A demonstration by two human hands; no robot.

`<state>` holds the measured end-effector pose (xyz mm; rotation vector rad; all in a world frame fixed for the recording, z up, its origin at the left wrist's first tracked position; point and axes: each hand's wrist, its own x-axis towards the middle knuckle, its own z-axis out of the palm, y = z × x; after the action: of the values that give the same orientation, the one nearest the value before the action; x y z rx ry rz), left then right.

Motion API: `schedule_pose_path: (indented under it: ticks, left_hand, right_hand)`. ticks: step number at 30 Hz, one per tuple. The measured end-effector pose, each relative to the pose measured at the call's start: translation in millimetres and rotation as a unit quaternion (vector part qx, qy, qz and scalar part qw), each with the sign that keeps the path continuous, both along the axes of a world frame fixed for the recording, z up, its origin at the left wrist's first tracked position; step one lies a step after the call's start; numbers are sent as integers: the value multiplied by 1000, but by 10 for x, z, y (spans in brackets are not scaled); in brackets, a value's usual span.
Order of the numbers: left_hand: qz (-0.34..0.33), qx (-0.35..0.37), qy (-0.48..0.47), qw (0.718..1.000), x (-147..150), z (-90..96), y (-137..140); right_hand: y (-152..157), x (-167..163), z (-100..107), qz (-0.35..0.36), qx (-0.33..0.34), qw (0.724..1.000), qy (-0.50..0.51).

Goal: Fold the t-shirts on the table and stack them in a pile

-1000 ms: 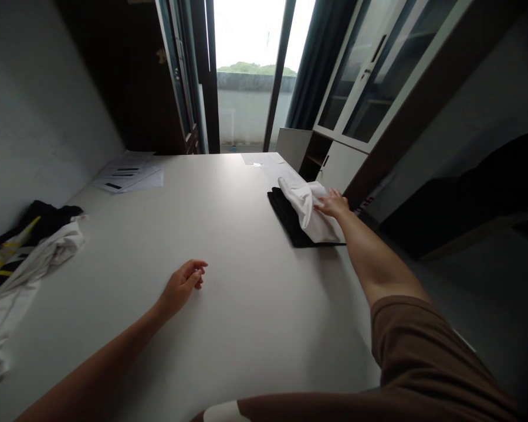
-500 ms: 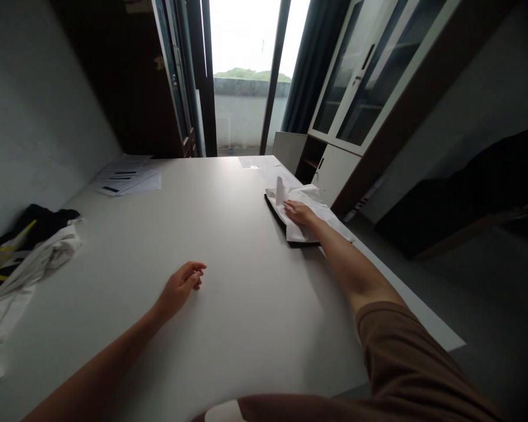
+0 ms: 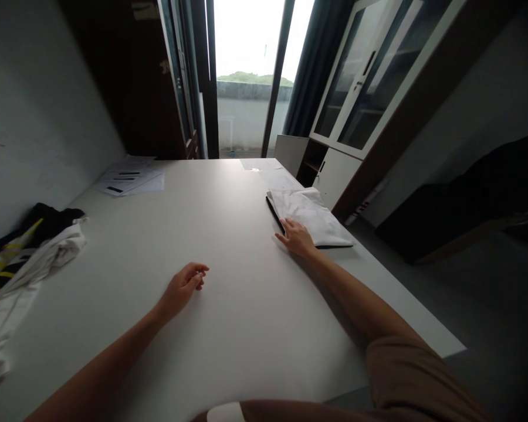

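Note:
A folded white garment (image 3: 310, 214) lies flat on top of a dark folded piece (image 3: 274, 211), whose black edge shows along the left and front. My right hand (image 3: 297, 235) is at the near left corner of this stack, fingers spread and holding nothing, the fingertips overlapping the white cloth. My left hand (image 3: 185, 285) rests on the bare white table (image 3: 237, 328), away from the stack. Its fingers are loosely curled with gaps between them, and nothing shows in them.
At the left edge lies a heap of crumpled clothes (image 3: 39, 246), black, white and yellow. Papers (image 3: 134, 177) lie at the far left of the table, and more sheets (image 3: 264, 170) at the far end. Right of the table stands a glass-fronted cabinet (image 3: 356, 88).
My right hand has slid toward me, from the middle of the white garment to its near left corner. The raised flap of cloth now lies flat. My left hand has stayed put.

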<state>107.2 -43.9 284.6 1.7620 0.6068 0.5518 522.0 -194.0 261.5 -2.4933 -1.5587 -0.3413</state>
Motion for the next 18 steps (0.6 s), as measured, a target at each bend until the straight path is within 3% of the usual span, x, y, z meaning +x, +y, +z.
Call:
schedule_pose_path:
  ticks: [4, 10, 14, 16, 18]
  left_hand:
    - [-2, 3, -4, 1000, -5, -13, 16]
    - [-6, -18, -20, 1000, -30, -52, 41]
    - [-21, -32, -27, 999, -41, -98, 49]
    - [-24, -25, -32, 999, -50, -129, 133]
    - [-7, 21, -24, 999, -96, -143, 272]
  right_hand:
    - [-235, -234, 65, -36, 1, 999, -6]
    - [-303, -254, 442, -85, -21, 996, 19]
    - [-344, -59, 385, -46, -84, 993, 62]
    - [-270, 127, 233, -29, -40, 996, 74]
    - [-151, 296, 62, 24, 77, 995, 60]
